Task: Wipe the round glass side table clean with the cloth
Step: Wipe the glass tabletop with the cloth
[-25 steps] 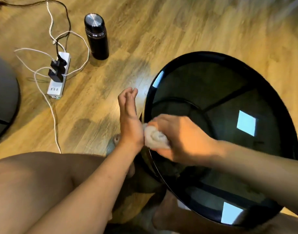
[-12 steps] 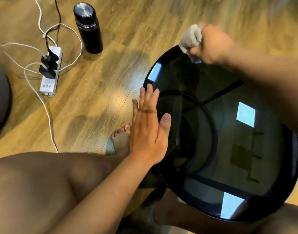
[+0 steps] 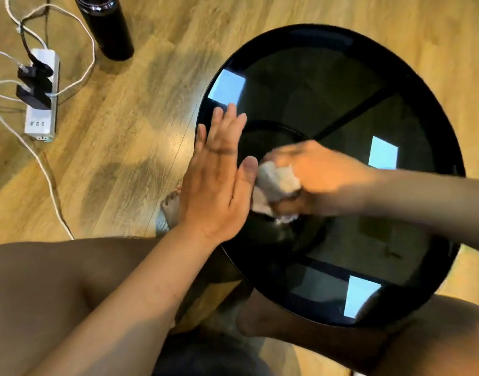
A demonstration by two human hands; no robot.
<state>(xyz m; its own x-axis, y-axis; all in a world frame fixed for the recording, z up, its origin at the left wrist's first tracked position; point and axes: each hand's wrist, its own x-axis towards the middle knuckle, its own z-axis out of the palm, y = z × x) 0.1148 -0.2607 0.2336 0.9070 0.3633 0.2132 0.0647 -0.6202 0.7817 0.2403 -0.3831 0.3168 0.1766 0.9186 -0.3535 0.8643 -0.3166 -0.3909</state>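
The round black glass side table fills the right half of the view, with bright window reflections on its top. My right hand grips a bunched white cloth and presses it on the glass near the table's left side. My left hand lies flat with straight fingers at the table's left edge, its thumb touching the cloth. Part of the cloth is hidden under my right hand.
A black flask stands on the wooden floor at the upper left. A white power strip with black plugs and white cables lies at the far left. My bare knees and feet are beside and below the table.
My right hand has swept the cloth from the table's far edge back to the left middle, next to my left hand. The left hand has stayed flat at the left edge.
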